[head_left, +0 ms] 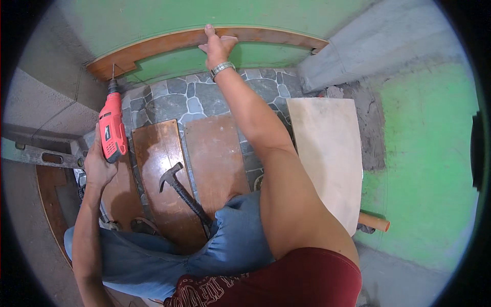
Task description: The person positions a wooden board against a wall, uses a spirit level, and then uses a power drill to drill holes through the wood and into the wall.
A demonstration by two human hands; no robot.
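A red power drill with a black chuck is gripped in my left hand. Its thin bit points away from me and reaches the left end of a long wooden strip along the green wall. I cannot tell whether the tip has entered the wood. My right hand, below a metal wristwatch, presses the strip's middle with fingers spread. A claw hammer with a black handle leans by my leg, its lower end partly hidden.
Brown boards lie on the stone-patterned floor. At right are a pale panel and an orange pipe. A spirit level extends in from the left. Grey pillars flank the strip.
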